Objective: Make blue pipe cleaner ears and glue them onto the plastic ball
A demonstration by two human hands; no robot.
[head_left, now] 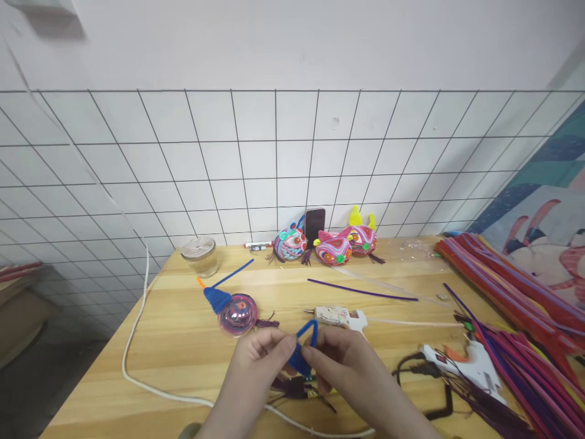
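Both hands pinch one blue pipe cleaner, bent into a loop at the top with a wound, thicker part below. My left hand grips its left side between thumb and fingers; my right hand grips the right side. Beyond my left hand lies a round, clear-domed ornament with a dark tassel. A finished-looking blue wound triangle with an orange tip and a loose blue end rests against it. Just past my right hand is a white glue gun. Under the hands, dark strands and a small item are partly hidden.
Decorated fish-like ornaments and a phone stand by the tiled wall. A lidded glass jar is back left. A purple pipe cleaner lies mid-table. Pipe-cleaner bundles and a second glue gun occupy the right. A white cable crosses the left.
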